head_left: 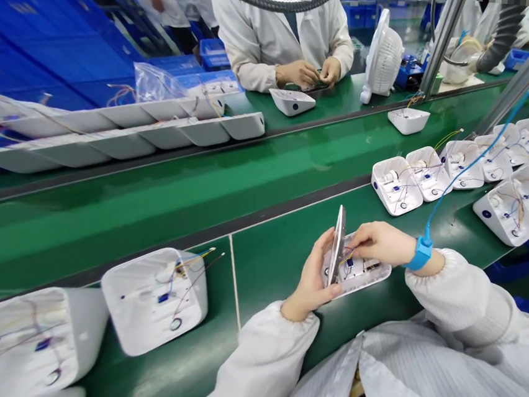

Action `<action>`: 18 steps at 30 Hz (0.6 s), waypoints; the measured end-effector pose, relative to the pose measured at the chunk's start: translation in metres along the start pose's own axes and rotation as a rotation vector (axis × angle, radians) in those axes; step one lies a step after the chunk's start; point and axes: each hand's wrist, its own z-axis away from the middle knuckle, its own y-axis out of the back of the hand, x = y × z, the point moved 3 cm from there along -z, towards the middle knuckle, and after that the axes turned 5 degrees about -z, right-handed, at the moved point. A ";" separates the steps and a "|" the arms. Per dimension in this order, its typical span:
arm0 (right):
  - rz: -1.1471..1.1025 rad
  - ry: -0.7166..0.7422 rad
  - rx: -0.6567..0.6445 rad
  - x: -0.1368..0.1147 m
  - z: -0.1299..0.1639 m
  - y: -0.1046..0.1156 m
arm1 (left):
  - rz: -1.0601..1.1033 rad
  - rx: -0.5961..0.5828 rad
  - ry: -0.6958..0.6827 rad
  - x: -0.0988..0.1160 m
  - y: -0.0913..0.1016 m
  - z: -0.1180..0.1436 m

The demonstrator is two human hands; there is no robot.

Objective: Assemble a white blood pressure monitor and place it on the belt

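Head view shows the left hand (313, 277) holding a thin flat panel (337, 243) upright on its edge, fingers wrapped round its lower half, right against a white plastic shell (364, 274) that lies open-side up on the green bench (277, 256). At three o'clock of the panel, the right hand (382, 242) has its fingertips pinched narrow on the small wires (347, 256) inside the shell; a blue wrist strap (421, 252) sits on that wrist.

As a judgement, the work goes best if the panel stays steady and upright so the wires keep some slack (they look short), and if the pinch stays close to the wire ends rather than mid-run.

At eight o'clock lies another open shell (154, 300); at one o'clock more shells (463, 174) wait in rows. At twelve o'clock a co-worker's hands (309, 73) work across the belt.
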 end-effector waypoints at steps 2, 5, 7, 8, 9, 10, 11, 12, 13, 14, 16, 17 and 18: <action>0.043 -0.015 0.004 -0.001 -0.001 0.001 | -0.010 0.001 0.002 0.001 0.000 0.000; 0.155 0.023 -0.007 -0.006 -0.003 -0.003 | 0.007 0.011 0.009 -0.001 0.000 0.001; 0.269 0.103 -0.072 -0.008 -0.005 -0.009 | 0.015 0.012 0.007 -0.002 0.000 0.002; 0.339 0.146 -0.111 -0.008 -0.006 -0.013 | 0.017 0.009 0.007 -0.003 0.000 0.002; 0.417 0.183 -0.141 -0.007 -0.007 -0.016 | 0.018 0.005 0.009 -0.004 0.000 0.003; 0.497 0.210 -0.156 -0.005 -0.008 -0.019 | 0.021 0.000 0.013 -0.004 0.000 0.003; 0.572 0.231 -0.157 -0.003 -0.009 -0.020 | 0.023 -0.004 0.018 -0.005 0.000 0.003; 0.636 0.248 -0.150 -0.001 -0.009 -0.021 | 0.026 -0.006 0.022 -0.005 0.000 0.003; 0.687 0.264 -0.137 0.001 -0.010 -0.022 | 0.028 -0.007 0.025 -0.005 0.000 0.003; 0.723 0.283 -0.124 0.002 -0.010 -0.022 | 0.029 -0.005 0.024 -0.004 0.000 0.003; 0.760 0.319 -0.094 0.004 -0.009 -0.020 | 0.026 0.004 0.022 -0.004 -0.001 0.002; 0.769 0.325 -0.071 0.004 -0.009 -0.019 | 0.022 0.008 0.023 -0.003 -0.001 0.002; 0.774 0.321 -0.042 0.004 -0.008 -0.018 | 0.015 0.009 0.025 -0.003 -0.001 0.002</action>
